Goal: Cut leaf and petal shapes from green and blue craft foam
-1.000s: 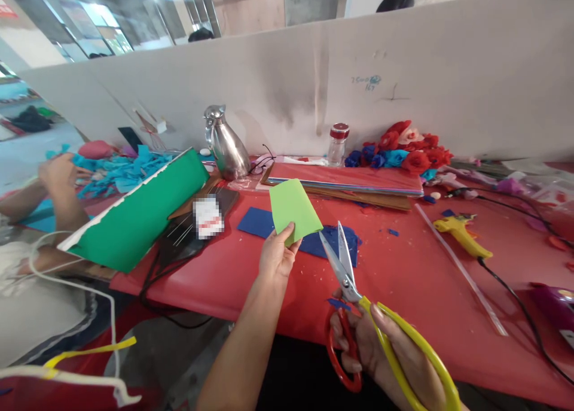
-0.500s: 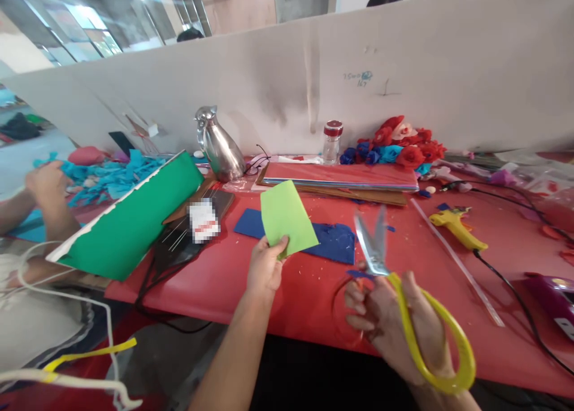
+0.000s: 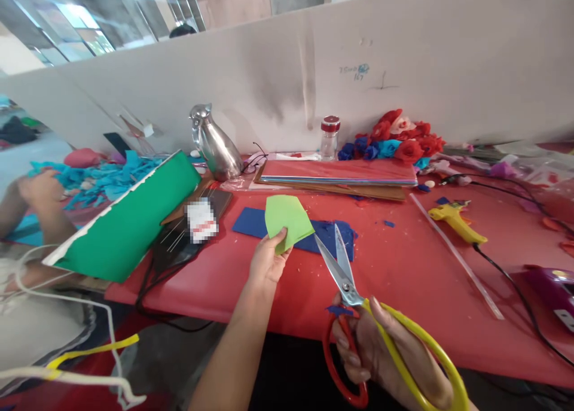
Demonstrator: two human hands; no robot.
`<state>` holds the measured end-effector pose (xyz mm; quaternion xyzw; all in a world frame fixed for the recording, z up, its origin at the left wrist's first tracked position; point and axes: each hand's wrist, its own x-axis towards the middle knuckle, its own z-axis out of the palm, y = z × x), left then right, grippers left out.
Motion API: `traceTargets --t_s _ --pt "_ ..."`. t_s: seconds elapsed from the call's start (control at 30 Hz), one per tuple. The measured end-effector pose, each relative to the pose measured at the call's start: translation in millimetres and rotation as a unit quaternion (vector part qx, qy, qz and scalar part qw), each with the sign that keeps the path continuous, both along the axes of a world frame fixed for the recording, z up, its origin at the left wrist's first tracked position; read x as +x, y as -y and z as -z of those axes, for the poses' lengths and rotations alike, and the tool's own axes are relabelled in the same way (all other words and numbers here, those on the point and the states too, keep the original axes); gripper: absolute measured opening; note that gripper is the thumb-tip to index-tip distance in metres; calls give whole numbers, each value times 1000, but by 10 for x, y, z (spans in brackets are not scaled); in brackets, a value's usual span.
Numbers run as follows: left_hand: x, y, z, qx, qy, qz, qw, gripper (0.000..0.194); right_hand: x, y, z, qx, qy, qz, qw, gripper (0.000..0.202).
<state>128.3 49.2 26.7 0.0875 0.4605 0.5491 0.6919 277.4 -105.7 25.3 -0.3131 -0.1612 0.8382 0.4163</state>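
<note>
A piece of lime-green paper [image 3: 289, 218] is pinched at its lower edge by my left hand [image 3: 269, 256], thumb on top. It hangs over a dark blue sheet [image 3: 249, 222] lying on the red tabletop. My right hand [image 3: 381, 354] grips scissors [image 3: 346, 284] with one yellow and one red handle loop. Their blades stand apart, with the tips just right of the paper's right corner. A small blue scrap [image 3: 339, 310] shows by the red loop.
Behind are a steel jug [image 3: 217, 145], a lidded jar [image 3: 330, 137], stacked coloured sheets [image 3: 336, 171] and crepe flowers [image 3: 406, 139]. A yellow glue gun [image 3: 460, 224] lies right, beside a clear stick [image 3: 457, 258]. A green panel [image 3: 130, 219] and another person's hands [image 3: 42, 189] are left.
The scissors have swung left and down, bringing the blade tips close to the paper. The lime-green paper has tilted and lowered slightly, still in my left hand.
</note>
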Motion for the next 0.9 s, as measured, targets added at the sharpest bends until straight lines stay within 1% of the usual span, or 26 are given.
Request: traceTargets --t_s 0.17,0.4,0.5,0.57,0.63,0.73,0.83,0.9 --pt "-4 -26 22 -20 7 -11 1000 19 -2 1 -43 -15 1 -12 1000 62" --pt "6 -8 25 -7 3 2 1000 17 -4 36 -35 3 0 5 1000 58" --pt "6 7 14 -3 -2 7 1000 15 6 16 -19 7 -2 -4 1000 59" --pt "-3 25 11 16 -2 16 1000 13 16 -12 2 -2 -11 -18 1000 60" --pt "-23 53 15 52 0 41 998 12 25 -47 19 -14 -26 -29 999 60" --pt "-76 114 35 102 -1 102 990 23 39 -106 7 -15 -51 -32 998 62" --pt "-148 182 57 106 -22 176 978 34 63 -157 -43 1 -60 -22 998 61" --pt "-198 222 64 107 -37 230 967 41 85 -185 -71 14 -63 -27 998 59"
